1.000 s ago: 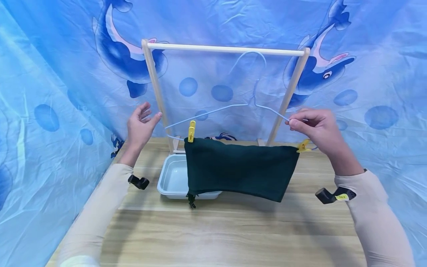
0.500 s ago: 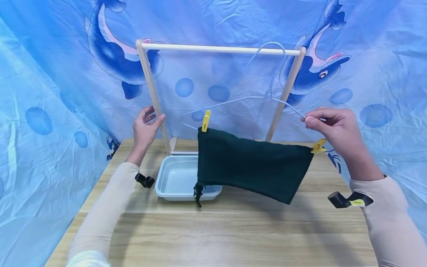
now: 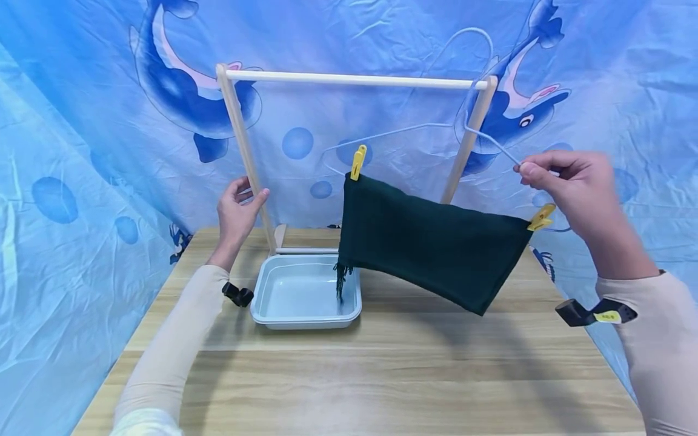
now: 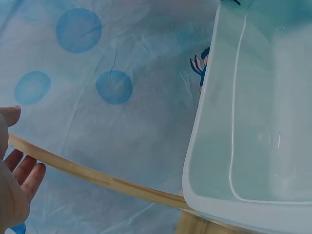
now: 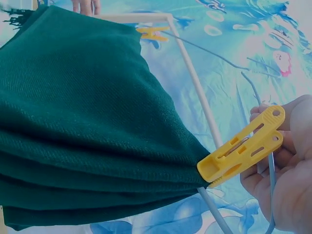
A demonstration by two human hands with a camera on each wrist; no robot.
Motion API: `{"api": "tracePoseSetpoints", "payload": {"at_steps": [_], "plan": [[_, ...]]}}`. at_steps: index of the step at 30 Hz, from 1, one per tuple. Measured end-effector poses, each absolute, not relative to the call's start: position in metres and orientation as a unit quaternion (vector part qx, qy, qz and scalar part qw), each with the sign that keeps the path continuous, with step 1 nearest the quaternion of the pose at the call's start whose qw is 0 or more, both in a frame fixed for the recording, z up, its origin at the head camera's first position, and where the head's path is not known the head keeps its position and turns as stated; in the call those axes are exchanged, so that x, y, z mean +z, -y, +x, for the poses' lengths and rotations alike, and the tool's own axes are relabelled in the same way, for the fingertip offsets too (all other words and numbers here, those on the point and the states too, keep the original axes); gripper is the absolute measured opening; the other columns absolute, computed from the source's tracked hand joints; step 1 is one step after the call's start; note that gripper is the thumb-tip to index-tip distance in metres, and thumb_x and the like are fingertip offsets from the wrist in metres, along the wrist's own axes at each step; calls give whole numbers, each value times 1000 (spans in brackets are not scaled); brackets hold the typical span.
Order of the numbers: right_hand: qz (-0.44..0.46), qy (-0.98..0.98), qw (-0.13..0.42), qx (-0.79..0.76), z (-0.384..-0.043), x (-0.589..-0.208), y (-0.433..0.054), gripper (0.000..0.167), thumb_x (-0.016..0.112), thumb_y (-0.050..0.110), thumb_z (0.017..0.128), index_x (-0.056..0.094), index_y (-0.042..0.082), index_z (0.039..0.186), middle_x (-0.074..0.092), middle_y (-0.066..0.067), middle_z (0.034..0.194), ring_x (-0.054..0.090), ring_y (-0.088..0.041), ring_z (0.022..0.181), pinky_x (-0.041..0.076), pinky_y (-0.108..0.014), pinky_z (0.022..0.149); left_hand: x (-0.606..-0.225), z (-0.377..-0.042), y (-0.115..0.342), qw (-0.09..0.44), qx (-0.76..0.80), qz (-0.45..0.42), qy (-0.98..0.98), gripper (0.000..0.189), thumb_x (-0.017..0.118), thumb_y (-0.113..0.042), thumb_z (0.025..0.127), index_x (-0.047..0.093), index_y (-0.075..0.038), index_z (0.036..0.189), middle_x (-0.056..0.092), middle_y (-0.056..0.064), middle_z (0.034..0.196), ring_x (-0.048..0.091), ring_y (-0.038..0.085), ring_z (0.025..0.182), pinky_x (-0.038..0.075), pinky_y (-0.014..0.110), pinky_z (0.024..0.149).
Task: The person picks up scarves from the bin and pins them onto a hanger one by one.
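My right hand point(image 3: 578, 188) pinches the right shoulder of a pale blue wire clothes hanger point(image 3: 414, 128). From the hanger's lower bar hangs a folded dark green scarf point(image 3: 431, 242) with dark fringe at its left end. One yellow clothespin point(image 3: 357, 162) clips its left corner, and another yellow clothespin point(image 5: 239, 148) clips the right one, close to my right hand. The hanger's hook rises above the top bar of a wooden rack point(image 3: 349, 79) and looks unhooked. My left hand point(image 3: 237, 209) is at the rack's left post point(image 4: 97, 176), thumb and loosely bent fingers on either side.
A pale blue plastic basin point(image 3: 300, 321) stands on the wooden table point(image 3: 349, 381) by the rack's left foot, below the scarf's fringe. A blue curtain point(image 3: 360, 30) printed with dolphins surrounds the table at the back and sides.
My right hand has moved right and upward with the hanger and scarf, which now tilt down to the right. My left hand has shifted slightly right, to the rack's left post.
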State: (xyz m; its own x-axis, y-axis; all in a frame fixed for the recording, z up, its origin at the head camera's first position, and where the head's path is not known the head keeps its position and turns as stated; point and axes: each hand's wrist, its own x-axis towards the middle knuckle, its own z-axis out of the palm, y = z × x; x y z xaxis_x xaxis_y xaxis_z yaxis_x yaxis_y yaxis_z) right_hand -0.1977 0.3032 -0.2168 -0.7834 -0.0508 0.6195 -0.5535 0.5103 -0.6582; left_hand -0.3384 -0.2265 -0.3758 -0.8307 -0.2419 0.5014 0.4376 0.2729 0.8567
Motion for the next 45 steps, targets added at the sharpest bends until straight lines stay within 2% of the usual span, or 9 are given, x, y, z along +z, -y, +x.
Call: {"api": "tracePoseSetpoints", "payload": {"at_steps": [12,17,21,25,34,40,45], "plan": [[105,835,242,484,-219,-196,-302,29,68,25,99,76,4,118,72,7,96,61,-10,94,47,-12,83,-378,-343,230,297,-594,-63,745,45,78,-19,92,63,1,129,65,19,126,66,31,115,56,26,91],[116,831,244,487,-230,-194,-296,28,70,23,98,76,2,116,71,5,94,60,-13,92,49,-13,82,-380,-345,231,305,-588,-61,746,39,78,-17,92,66,1,125,67,20,123,69,30,110,56,23,86],[122,834,253,475,-239,-195,-291,25,70,23,98,78,3,111,70,9,90,58,-13,91,49,-15,78,-381,-345,231,305,-587,-61,748,39,78,-20,93,67,1,124,68,19,121,69,29,109,57,22,86],[123,836,259,467,-248,-196,-285,24,71,23,98,78,4,110,69,11,87,58,-12,90,48,-16,76,-382,-346,231,306,-577,-38,756,39,78,-23,92,70,0,122,71,20,117,71,23,105,56,21,84],[127,849,268,438,-264,-206,-271,31,70,26,98,76,0,114,68,15,84,58,-12,82,48,-16,70,-382,-344,231,316,-565,-13,762,38,81,-32,90,77,-4,116,75,20,107,70,0,83,55,16,75],[120,855,267,428,-272,-213,-264,36,70,29,98,75,-3,114,66,16,84,54,-14,79,44,-20,66,-382,-342,231,315,-566,-8,761,40,81,-33,89,77,-4,117,76,19,106,69,-2,82,56,16,74],[115,856,260,433,-278,-221,-263,38,69,30,98,75,-3,116,66,16,83,55,-14,79,45,-19,67,-383,-343,232,314,-570,-9,759,35,81,-26,90,76,-4,117,76,20,106,69,-1,82,56,16,74]]}}
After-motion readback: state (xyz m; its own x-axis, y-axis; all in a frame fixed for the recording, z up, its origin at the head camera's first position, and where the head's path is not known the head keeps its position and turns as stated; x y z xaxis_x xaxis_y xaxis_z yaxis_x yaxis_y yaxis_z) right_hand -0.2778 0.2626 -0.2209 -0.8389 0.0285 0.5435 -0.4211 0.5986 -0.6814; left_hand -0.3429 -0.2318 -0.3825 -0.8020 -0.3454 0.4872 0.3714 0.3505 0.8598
